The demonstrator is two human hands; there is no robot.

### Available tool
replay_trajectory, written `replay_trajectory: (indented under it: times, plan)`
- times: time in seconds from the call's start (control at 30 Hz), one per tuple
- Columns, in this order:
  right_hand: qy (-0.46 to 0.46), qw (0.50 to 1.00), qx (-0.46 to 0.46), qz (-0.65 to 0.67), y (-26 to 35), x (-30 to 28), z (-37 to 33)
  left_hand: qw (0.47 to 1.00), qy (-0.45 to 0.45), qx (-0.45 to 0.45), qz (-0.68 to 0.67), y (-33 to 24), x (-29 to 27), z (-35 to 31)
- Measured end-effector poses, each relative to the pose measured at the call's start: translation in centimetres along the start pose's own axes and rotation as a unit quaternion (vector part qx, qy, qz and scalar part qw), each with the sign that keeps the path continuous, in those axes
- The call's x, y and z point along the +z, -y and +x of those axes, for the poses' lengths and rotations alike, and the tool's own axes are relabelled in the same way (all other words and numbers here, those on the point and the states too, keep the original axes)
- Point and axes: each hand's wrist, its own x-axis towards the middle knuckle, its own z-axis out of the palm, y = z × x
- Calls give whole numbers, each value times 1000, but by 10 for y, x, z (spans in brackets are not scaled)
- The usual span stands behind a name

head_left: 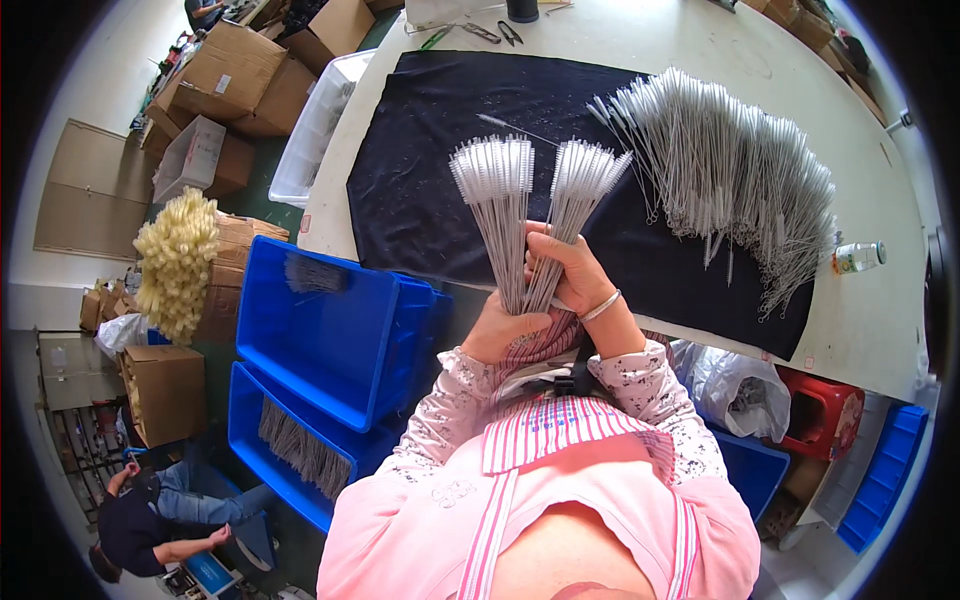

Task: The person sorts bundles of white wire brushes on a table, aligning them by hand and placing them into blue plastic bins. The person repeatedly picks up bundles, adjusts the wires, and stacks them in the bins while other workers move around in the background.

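Observation:
Two bundles of thin wire-handled brushes with white bristle heads stand upright in front of me, spreading apart like a V. My left hand is closed round the lower handles of the left brush bundle. Wrapped about the handles of the right brush bundle is my right hand, with a bracelet at its wrist. Beyond them, a single brush lies on the black cloth. A large heap of similar brushes covers the cloth's right side, bristles pointing away from me.
Blue bins stand at my left, brushes inside. Past them are a bundle of yellowish tubes and cardboard boxes. Snips lie at the table's far edge, a jar at its right. A person sits at lower left.

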Motion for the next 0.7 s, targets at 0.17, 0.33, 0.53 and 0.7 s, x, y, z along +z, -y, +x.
replay_trajectory:
  times: [0.17, 0.33, 0.53, 0.7]
  plan:
    - [6, 999, -42, 24, -7, -5, 3, 997, -23, 73, -14, 5, 8, 1]
    - [6, 996, -22, 86, -9, -16, 9, 991, -51, 127, 2, 0, 14, 0]
    - [3, 994, -37, 99, -7, -15, 7, 991, -83, 97, 47, 11, 5, 4]
    - [8, 996, -14, 92, -5, -16, 6, 994, -78, 76, 16, 8, 16, 1]
